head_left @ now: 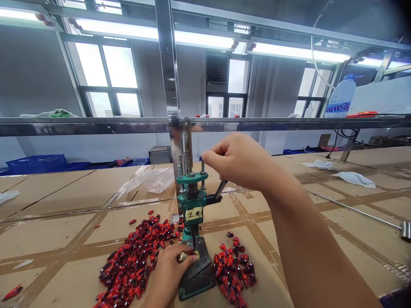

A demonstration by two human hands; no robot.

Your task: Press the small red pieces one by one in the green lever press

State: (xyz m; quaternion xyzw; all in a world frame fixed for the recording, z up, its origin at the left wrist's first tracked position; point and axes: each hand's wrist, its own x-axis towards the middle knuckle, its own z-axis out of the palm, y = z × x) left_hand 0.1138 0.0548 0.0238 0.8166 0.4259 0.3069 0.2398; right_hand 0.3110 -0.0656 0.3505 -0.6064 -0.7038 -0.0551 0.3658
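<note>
1. Green metal hand press (192,197) sits mid-frame in the head view, so that's the main thing here. It's upright on a dark base (201,278), has a tall coil spring (188,149) on top and a pale label (194,213) reading "2 #".
2. Right hand (239,160) is up beside the spring, fingers curled tight, clamped around the top of the press's lever (221,188).
3. Left hand (170,267) is down at the base, thumb and fingertips pinched together on a small piece (183,256) right by the press's plunger (194,242). It's mostly covered, so I can't tell its exact shape, but there's a bit of gold showing.
4. 2 piles of little glossy red-and-dark parts: the bigger pile (141,248) is left of the press, the smaller pile (234,269) sits just right of the base.
5. All of this is on a brown cardboard surface (80,239) crisscrossed with tape. There's also crumpled clear plastic (160,179) behind the bigger pile, a thin metal rod (356,208) off to the right, and a water bottle (341,96) up on the rail (128,127).
</note>
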